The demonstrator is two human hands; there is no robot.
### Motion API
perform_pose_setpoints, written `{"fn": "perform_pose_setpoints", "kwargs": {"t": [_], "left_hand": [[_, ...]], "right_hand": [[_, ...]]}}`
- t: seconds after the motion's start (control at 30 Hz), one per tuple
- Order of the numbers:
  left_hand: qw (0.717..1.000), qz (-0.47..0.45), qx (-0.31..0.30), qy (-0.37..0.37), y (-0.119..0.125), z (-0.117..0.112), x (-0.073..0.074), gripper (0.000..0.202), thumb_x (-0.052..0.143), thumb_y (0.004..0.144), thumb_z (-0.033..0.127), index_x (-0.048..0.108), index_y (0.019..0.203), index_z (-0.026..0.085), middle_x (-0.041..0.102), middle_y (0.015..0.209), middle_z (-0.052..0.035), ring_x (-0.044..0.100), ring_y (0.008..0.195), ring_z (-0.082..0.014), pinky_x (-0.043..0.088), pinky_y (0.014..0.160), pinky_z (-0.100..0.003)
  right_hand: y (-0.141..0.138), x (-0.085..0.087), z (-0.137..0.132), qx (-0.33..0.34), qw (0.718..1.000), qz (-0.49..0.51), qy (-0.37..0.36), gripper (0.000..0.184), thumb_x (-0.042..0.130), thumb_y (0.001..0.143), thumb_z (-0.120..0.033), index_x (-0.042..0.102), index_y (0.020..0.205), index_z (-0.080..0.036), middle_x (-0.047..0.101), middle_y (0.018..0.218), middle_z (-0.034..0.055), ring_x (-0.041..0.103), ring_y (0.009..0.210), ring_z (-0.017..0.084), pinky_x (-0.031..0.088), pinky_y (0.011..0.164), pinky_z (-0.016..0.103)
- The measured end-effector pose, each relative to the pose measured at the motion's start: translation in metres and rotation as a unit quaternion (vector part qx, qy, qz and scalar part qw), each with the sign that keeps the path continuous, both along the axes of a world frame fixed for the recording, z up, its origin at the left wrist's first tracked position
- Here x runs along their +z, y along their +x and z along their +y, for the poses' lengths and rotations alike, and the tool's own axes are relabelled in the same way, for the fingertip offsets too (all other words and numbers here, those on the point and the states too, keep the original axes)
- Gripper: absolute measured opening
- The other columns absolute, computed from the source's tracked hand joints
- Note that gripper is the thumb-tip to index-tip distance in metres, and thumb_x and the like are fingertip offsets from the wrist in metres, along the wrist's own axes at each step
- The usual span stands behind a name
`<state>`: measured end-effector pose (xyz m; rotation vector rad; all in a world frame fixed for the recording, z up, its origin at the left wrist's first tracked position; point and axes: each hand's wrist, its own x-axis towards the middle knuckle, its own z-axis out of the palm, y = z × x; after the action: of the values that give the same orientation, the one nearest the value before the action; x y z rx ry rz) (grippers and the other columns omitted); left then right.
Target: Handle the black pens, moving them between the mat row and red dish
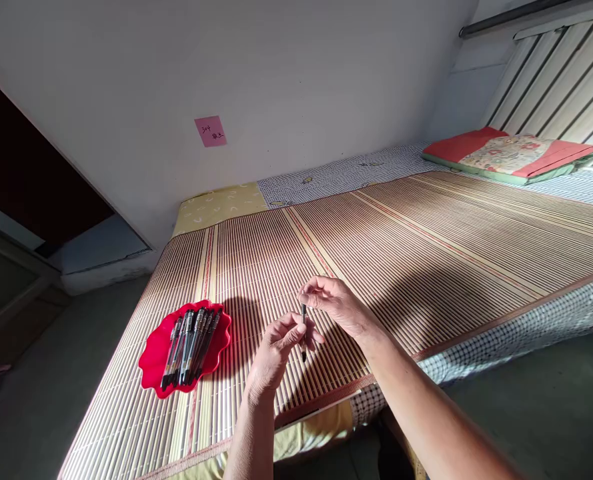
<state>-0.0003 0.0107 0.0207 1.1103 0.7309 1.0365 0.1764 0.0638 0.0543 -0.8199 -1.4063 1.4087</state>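
Both my hands are on one dark pen (304,355), held upright above the mat. My left hand (281,340) grips its middle between thumb and fingers, with the lower tip pointing down. At the upper end, my right hand (329,300) pinches the pen with thumb and forefinger. To the left of my hands, a red scalloped plate (151,353) rests on the mat. Several black and clear pens (189,347) lie bunched together on it, their clips toward the far side.
A striped bamboo mat (256,267) covers the bed. Folded red and floral bedding (516,152) lies at the far right, near a slatted headboard (566,80). A pink note (211,131) is stuck on the wall behind. The bed's front edge runs just under my forearms.
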Motion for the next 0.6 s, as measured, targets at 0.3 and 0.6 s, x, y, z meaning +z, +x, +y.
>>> {"fn": "perform_pose_setpoints", "kwargs": {"t": [0.3,0.6], "left_hand": [[1.000,-0.006,-0.004,-0.008,0.0010,-0.0008,0.0039,0.021,0.069,0.096,0.036,0.068,0.092,0.015,0.077,0.081,-0.0084,0.060,0.067,-0.0146,0.042,0.071,-0.028],[1.000,0.002,-0.016,-0.013,0.0002,-0.0011,0.0007,0.024,0.068,0.096,0.038,0.067,0.094,0.015,0.077,0.081,-0.0101,0.059,0.066,-0.0151,0.042,0.069,-0.028]], "right_hand": [[-0.0006,-0.0031,0.0012,0.020,0.999,0.034,-0.037,0.026,0.080,0.084,-0.048,0.079,0.089,-0.022,0.072,0.094,0.0048,0.061,0.088,0.018,0.047,0.091,0.037],[0.0013,-0.0073,0.0031,0.065,0.996,0.058,-0.037,0.025,0.077,0.088,-0.046,0.080,0.094,-0.022,0.073,0.102,0.0068,0.063,0.098,0.020,0.045,0.095,0.038]]}}
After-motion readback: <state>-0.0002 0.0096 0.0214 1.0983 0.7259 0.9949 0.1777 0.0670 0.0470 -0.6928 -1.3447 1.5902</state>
